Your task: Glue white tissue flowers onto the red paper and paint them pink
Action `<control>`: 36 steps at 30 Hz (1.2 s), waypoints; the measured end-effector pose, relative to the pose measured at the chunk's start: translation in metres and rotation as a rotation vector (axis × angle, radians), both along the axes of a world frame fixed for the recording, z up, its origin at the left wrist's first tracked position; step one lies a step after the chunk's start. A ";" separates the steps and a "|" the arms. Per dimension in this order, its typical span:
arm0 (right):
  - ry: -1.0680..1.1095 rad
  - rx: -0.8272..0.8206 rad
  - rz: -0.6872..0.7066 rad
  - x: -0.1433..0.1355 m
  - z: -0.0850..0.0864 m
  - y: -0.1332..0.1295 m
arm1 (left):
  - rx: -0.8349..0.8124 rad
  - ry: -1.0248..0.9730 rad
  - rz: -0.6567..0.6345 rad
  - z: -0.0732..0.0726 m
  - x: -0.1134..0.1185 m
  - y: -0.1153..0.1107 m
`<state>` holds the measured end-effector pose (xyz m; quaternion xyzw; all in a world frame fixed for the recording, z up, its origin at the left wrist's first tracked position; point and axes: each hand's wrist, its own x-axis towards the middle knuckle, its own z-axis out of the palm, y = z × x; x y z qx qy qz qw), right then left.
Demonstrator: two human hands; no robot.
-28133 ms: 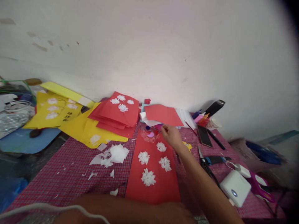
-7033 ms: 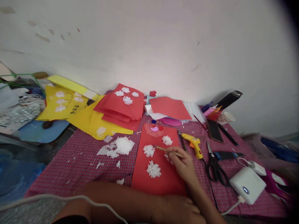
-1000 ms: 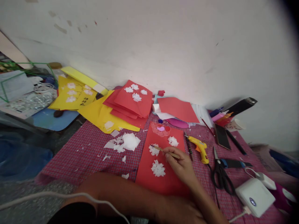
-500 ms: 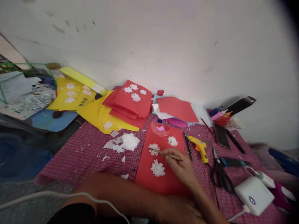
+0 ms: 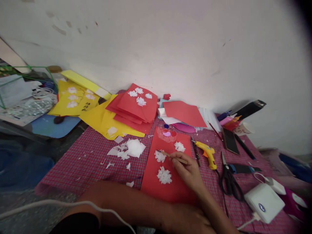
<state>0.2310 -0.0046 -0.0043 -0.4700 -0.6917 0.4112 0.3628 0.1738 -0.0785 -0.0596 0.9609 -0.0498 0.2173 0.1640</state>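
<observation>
My right hand [image 5: 185, 169] pinches a thin paintbrush [image 5: 179, 159] with a wooden handle. The brush tip is at the upper edge of a white crumpled-paper flower [image 5: 160, 156] on a red sheet [image 5: 156, 188]. Two more white flowers, one upper right [image 5: 179, 147] and one lower [image 5: 164, 175], sit on the same sheet. At its top lies a clear palette [image 5: 166, 134] with pink and red paint. My left hand [image 5: 192, 219] rests at the bottom, its forearm laid along the table's front edge; its fingers are hidden beneath my right forearm.
Right of the sheet lie a yellow glue gun [image 5: 207, 152], black scissors [image 5: 229, 182], a phone [image 5: 230, 141] and a white box [image 5: 264, 203] with a cable. Torn white paper [image 5: 134, 148] is scattered left. Red sheets [image 5: 136, 107] and yellow sheets [image 5: 97, 113] lie behind, near the wall.
The brush tip has shifted slightly upward, from the flower's middle to its upper edge. My left arm stays in place, and the view has moved only a little.
</observation>
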 end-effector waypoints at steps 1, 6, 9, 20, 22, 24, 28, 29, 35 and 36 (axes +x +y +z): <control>0.010 0.000 0.006 0.000 0.001 0.000 | 0.000 0.005 0.003 0.000 0.000 0.000; 0.060 -0.015 0.025 0.002 0.006 -0.005 | -0.025 0.014 -0.014 -0.004 0.003 -0.002; 0.078 -0.040 0.020 0.006 0.006 -0.009 | -0.001 -0.015 -0.011 -0.004 0.002 -0.003; 0.126 -0.066 -0.010 0.013 -0.001 -0.011 | 0.042 -0.007 0.008 0.003 -0.001 -0.005; 0.108 -0.070 0.006 0.012 -0.002 -0.011 | 0.045 -0.006 0.009 0.002 -0.001 -0.005; 0.102 -0.067 0.029 0.012 -0.002 -0.012 | 0.048 -0.007 0.014 0.001 0.000 -0.006; 0.125 -0.071 0.017 0.013 -0.002 -0.012 | 0.043 0.005 0.001 0.002 -0.001 -0.006; 0.138 -0.073 0.004 0.013 -0.001 -0.012 | 0.043 0.007 0.002 0.002 -0.001 -0.006; 0.154 -0.095 -0.040 0.013 0.000 -0.013 | 0.039 0.007 -0.010 0.004 -0.001 -0.004; 0.152 -0.089 -0.025 0.013 0.000 -0.013 | 0.030 0.000 -0.013 0.004 -0.001 -0.004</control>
